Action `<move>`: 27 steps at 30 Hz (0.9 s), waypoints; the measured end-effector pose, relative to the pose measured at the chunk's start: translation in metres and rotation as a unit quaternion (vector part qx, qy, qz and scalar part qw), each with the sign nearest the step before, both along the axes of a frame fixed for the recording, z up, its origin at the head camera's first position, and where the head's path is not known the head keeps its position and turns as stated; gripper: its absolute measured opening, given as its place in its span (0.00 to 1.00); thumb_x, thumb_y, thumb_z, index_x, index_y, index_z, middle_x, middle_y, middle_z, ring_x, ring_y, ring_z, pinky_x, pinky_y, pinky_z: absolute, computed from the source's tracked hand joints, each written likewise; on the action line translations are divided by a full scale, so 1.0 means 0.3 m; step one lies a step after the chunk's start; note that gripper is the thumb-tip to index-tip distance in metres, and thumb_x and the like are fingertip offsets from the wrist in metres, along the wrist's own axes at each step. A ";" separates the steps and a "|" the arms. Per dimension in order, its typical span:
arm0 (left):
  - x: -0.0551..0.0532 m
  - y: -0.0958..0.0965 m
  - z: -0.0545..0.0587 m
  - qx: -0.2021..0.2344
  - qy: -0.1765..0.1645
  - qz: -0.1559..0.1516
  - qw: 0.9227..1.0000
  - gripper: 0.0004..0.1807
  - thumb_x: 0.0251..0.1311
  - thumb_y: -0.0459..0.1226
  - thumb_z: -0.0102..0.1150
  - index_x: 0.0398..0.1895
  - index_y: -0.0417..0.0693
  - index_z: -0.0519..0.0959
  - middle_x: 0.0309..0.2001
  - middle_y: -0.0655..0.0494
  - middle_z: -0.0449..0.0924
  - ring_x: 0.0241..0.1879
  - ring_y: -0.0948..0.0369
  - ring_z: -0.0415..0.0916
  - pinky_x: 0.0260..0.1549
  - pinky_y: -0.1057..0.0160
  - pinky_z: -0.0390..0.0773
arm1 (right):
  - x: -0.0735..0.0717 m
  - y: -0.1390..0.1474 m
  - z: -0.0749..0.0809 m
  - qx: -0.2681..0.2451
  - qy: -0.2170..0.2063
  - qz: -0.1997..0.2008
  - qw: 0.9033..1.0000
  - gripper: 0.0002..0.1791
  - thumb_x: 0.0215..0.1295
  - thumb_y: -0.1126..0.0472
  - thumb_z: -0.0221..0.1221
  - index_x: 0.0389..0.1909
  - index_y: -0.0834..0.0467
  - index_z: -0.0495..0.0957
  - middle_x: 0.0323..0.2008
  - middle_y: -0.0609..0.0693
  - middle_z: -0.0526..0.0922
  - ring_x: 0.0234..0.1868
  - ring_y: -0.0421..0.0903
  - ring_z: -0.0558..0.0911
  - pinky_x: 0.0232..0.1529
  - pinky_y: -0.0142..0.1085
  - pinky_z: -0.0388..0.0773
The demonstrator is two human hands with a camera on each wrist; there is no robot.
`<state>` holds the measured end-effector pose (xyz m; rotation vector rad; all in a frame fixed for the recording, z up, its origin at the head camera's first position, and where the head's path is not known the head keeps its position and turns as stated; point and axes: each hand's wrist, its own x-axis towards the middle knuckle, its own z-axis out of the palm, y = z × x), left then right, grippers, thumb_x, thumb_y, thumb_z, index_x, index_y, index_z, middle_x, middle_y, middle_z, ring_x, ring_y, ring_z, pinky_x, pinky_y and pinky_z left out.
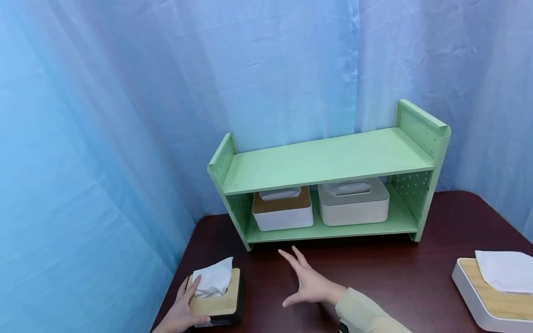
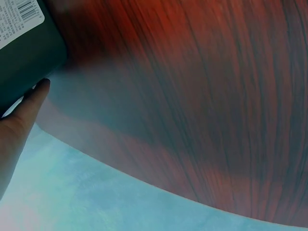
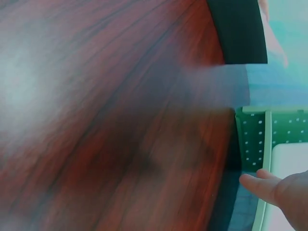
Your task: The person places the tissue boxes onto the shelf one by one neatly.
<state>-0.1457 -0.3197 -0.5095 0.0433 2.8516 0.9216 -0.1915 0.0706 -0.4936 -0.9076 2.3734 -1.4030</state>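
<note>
A tissue box (image 1: 216, 305) with a black body and light wood lid stands at the near left of the table, a white tissue sticking up from its slot. My left hand (image 1: 181, 310) grips its left end, thumb along the near side and fingers spread over the lid and far side. In the left wrist view, one digit lies against the dark box (image 2: 29, 62) near its label. To the right of this box, my right hand (image 1: 310, 283) hovers above the table with thumb and fingers spread, holding nothing.
A green two-tier shelf (image 1: 329, 159) stands at the back. On its lower tier are a brown-topped tissue box (image 1: 283, 217) and a grey-topped one (image 1: 354, 208). Another wood-topped tissue box (image 1: 474, 296) lies at far right. Blue curtains (image 1: 266, 60) hang behind the dark table (image 1: 399, 277).
</note>
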 end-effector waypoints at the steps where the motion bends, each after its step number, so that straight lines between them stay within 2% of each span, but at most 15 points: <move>1: 0.000 0.005 -0.003 0.002 0.003 -0.001 1.000 0.62 0.38 0.49 0.77 0.74 0.43 0.48 0.69 0.26 0.34 0.67 0.31 0.42 0.57 0.35 0.61 | -0.002 -0.007 0.003 -0.004 0.000 0.003 1.000 0.65 0.42 0.49 0.75 0.75 0.45 0.40 0.71 0.71 0.30 0.67 0.71 0.58 0.50 0.53 0.74; 6: -0.004 0.040 -0.013 0.013 0.013 -0.004 1.000 0.61 0.38 0.48 0.77 0.74 0.43 0.50 0.69 0.26 0.33 0.67 0.30 0.43 0.56 0.35 0.62 | -0.004 -0.030 0.000 -0.009 -0.004 0.013 1.000 0.65 0.42 0.51 0.75 0.75 0.44 0.39 0.71 0.72 0.29 0.66 0.72 0.58 0.50 0.52 0.75; 14: -0.011 0.122 -0.022 0.027 0.021 -0.002 0.999 0.61 0.37 0.50 0.77 0.74 0.45 0.52 0.70 0.25 0.33 0.67 0.29 0.44 0.55 0.38 0.65 | 0.005 -0.027 -0.021 0.002 0.006 -0.007 1.000 0.66 0.40 0.53 0.76 0.75 0.46 0.40 0.70 0.75 0.32 0.64 0.73 0.61 0.48 0.49 0.76; 19: -0.005 0.176 -0.023 0.019 0.033 0.000 0.999 0.60 0.35 0.51 0.78 0.73 0.45 0.55 0.70 0.24 0.35 0.67 0.29 0.46 0.54 0.39 0.67 | 0.012 -0.029 -0.024 0.010 0.016 -0.008 1.000 0.66 0.38 0.53 0.77 0.75 0.48 0.42 0.70 0.76 0.33 0.64 0.73 0.61 0.47 0.45 0.76; 27: -0.019 0.282 -0.024 0.032 0.066 -0.024 0.997 0.60 0.31 0.50 0.80 0.71 0.43 0.59 0.69 0.23 0.37 0.67 0.30 0.48 0.55 0.42 0.68 | 0.027 -0.030 -0.033 0.019 0.014 -0.001 1.000 0.66 0.37 0.54 0.77 0.74 0.50 0.43 0.68 0.79 0.34 0.63 0.76 0.59 0.47 0.47 0.76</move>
